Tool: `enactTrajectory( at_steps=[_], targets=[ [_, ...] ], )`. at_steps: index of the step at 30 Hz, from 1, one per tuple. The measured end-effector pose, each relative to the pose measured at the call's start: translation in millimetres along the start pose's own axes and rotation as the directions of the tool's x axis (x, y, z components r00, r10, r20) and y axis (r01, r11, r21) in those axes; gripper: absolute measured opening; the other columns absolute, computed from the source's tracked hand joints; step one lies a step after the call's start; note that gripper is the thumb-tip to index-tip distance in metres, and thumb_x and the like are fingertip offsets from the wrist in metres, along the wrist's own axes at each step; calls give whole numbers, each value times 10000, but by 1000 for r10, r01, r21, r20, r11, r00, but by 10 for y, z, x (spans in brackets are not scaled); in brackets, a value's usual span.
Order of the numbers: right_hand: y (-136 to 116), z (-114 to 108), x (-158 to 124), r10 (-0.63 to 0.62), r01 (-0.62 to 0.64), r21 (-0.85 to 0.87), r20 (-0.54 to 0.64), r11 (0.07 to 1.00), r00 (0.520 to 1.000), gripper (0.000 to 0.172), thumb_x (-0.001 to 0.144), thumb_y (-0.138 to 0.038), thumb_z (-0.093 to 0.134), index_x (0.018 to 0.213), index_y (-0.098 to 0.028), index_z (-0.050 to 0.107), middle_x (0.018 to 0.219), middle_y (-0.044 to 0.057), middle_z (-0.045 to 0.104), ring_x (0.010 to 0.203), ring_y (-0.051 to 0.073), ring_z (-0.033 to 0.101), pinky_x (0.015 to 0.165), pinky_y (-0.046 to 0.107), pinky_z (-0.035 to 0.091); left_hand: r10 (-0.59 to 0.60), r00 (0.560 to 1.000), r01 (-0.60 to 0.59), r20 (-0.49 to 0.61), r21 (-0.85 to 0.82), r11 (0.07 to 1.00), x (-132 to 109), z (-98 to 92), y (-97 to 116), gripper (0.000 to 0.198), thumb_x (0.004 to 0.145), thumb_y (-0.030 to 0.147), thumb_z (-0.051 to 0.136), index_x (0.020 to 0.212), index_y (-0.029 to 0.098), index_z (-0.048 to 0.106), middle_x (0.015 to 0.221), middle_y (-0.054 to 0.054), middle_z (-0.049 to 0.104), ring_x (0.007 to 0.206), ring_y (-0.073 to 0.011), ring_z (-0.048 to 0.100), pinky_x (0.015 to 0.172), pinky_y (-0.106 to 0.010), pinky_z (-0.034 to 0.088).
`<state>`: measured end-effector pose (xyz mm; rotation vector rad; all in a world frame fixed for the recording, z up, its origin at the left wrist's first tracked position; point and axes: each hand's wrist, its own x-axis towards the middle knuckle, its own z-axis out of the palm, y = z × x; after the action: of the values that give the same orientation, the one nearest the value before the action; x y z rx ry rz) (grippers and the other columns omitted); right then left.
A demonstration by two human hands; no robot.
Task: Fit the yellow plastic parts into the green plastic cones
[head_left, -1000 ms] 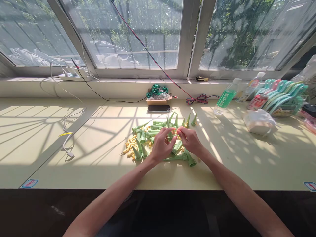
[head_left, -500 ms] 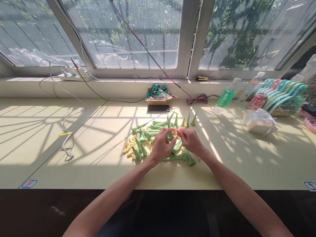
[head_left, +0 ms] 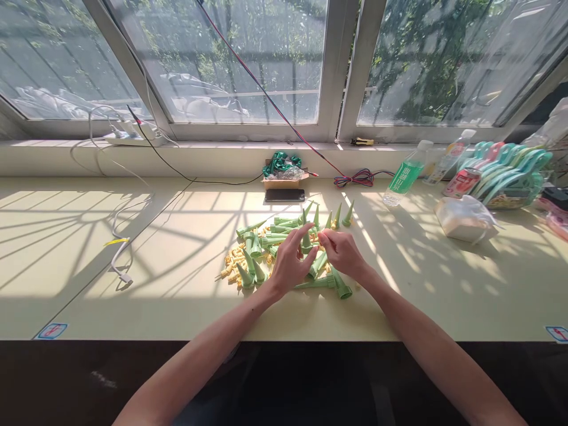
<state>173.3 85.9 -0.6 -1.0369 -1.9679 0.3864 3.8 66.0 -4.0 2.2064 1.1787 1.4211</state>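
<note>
My left hand (head_left: pixel 291 263) is over the pile with thumb and forefinger spread apart. A green cone (head_left: pixel 306 241) stands upright in the gap between them, and I see no grip on it. Just to the right, my right hand (head_left: pixel 342 254) is closed in a pinch; what its fingertips hold is too small to make out. Around both hands lie hollow green plastic spikes (head_left: pixel 318 283), some on their sides. Small yellow plastic fittings (head_left: pixel 233 264) are heaped at the left of the pile.
Behind the pile are a black phone (head_left: pixel 284 195) and a small cardboard box (head_left: pixel 283 184). A bottle with a green label (head_left: pixel 404 177), a pink can (head_left: pixel 462 182) and a tissue pack (head_left: pixel 467 220) stand to the right. A white cable (head_left: pixel 116 245) lies left.
My left fingers have lifted and parted from my right fingertips, widening the gap to the thumb. My right hand keeps its pinch in almost the same place.
</note>
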Motion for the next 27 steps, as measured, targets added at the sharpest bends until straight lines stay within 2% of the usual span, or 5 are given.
enactTrajectory(
  at_steps=[8, 12, 15, 20, 27],
  targets=[
    [-36, -10, 9, 21, -20, 35, -32, 999, 999, 413, 1014, -378, 395, 637, -217, 345, 537, -55, 316, 493, 105, 273, 499, 268, 247, -81, 997, 79, -17, -111, 991, 11, 6, 8, 687, 845, 234, 663, 1439, 280, 319, 994, -10, 601, 545, -36, 484, 486, -171, 457],
    [-53, -20, 14, 27, -24, 39, -96, 999, 995, 459, 1016, -428, 404, 613, -215, 352, 531, -53, 317, 492, 104, 281, 497, 267, 255, -106, 994, 104, -14, -114, 988, 27, -2, 30, 600, 844, 263, 670, 1374, 261, 390, 994, -16, 619, 551, -44, 517, 484, -171, 459],
    [-69, -47, 19, 40, -35, 35, -162, 999, 986, 462, 1020, -454, 391, 631, -207, 431, 541, -39, 392, 498, 108, 340, 504, 265, 283, -76, 997, 74, -22, -75, 994, 23, 3, 34, 530, 827, 262, 689, 1302, 241, 455, 992, -19, 635, 548, -47, 530, 506, -190, 479],
    [-88, -82, 25, 61, -45, 71, -235, 996, 970, 381, 1014, -464, 401, 816, -197, 586, 629, -3, 548, 552, 130, 502, 541, 260, 393, -21, 1000, 21, 22, -39, 999, 8, 16, 19, 409, 819, 236, 700, 1195, 218, 542, 996, -34, 678, 615, -81, 573, 542, -214, 507],
    [-91, -64, 6, 75, -42, 118, -294, 992, 953, 253, 974, -434, 500, 946, -205, 605, 711, 19, 626, 631, 155, 613, 571, 263, 493, 42, 997, -41, 71, -21, 999, 6, 18, -2, 339, 814, 192, 707, 1136, 213, 605, 1024, -36, 688, 663, -94, 579, 583, -228, 520]
  ],
)
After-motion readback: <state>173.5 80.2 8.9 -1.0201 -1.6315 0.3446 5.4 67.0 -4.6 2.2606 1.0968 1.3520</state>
